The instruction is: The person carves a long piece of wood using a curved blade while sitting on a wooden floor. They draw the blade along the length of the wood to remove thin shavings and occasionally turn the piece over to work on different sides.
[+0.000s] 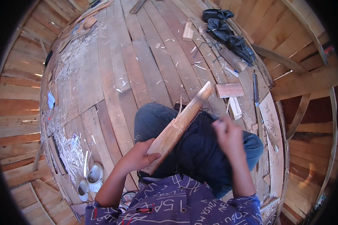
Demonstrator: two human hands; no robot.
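My left hand [142,154] grips the lower end of a long, roughly hewn piece of wood [173,132], thumb on top and fingers around its edge. The wood slants across my lap, its far end beyond my knees. A curled shaving [181,101] stands up from its side, by a notch near the middle. My right hand [228,134] is closed in a fist to the right of the wood, blurred by motion. It holds what looks like a knife; a faint grey blade [201,100] smears across the wood's far part.
On the plank floor at right lie a reddish block [229,90], a pale offcut [235,108] and a long dark-handled knife [255,88]. Black plastic bags [231,37] rest farther back. Shavings [71,150] and pale clogs [94,176] are at left. Plank walls surround the floor.
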